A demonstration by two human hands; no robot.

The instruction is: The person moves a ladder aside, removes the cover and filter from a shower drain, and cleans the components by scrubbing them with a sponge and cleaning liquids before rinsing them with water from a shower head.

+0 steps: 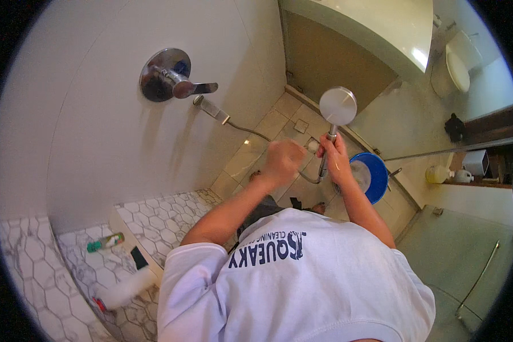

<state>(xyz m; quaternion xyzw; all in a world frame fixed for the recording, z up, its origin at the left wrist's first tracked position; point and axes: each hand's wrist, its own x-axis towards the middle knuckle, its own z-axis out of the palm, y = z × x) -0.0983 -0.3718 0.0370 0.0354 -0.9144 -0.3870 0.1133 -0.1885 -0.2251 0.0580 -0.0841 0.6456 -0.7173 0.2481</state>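
My right hand is closed around the handle of a chrome shower head, held upright with its round face at the top. A flexible metal hose runs from a chrome wall fitting, passes behind my left hand and joins the bottom of the handle. My left hand is beside the handle, smeared by motion. Its fingers cannot be made out, nor whether it holds anything. Beyond my right forearm, a blue bucket with whitish, foamy contents sits on the tiled floor.
A chrome mixer lever juts from the left wall. On the marble-patterned ledge side lie a green-capped bottle and a white bottle with a red tip. Glass panels stand at right; a toilet is farther back.
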